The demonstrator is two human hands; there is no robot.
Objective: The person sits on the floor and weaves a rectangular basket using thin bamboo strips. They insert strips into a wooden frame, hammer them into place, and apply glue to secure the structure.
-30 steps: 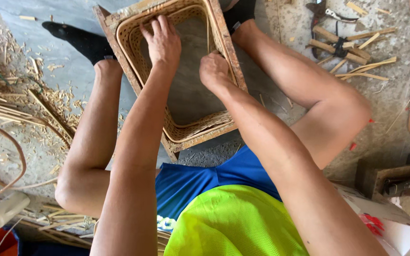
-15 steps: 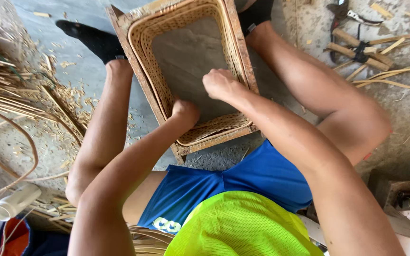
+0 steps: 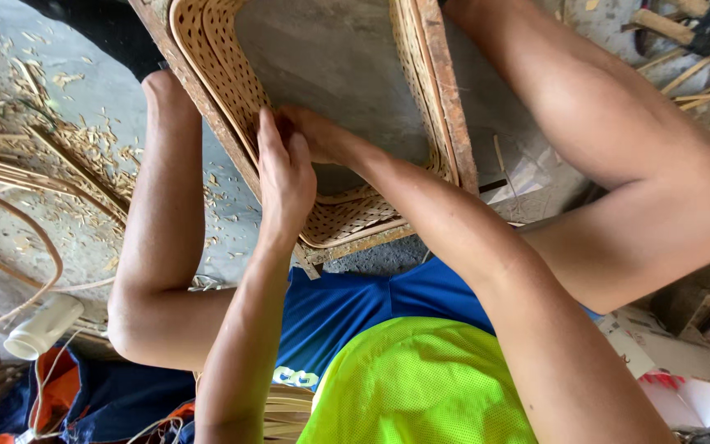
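Both hands press on the woven basket frame: left hand flat on its edge, right hand pinching the weave. Legs crowd both sides.

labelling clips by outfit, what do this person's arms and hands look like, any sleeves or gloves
Both arms are bare from the top of the frame to the fingers: no sleeves, gloves, watch or rings show on the left hand or the right hand. The legs are bare too. The person wears a neon yellow-green mesh top and blue shorts with pale markings near the hem.
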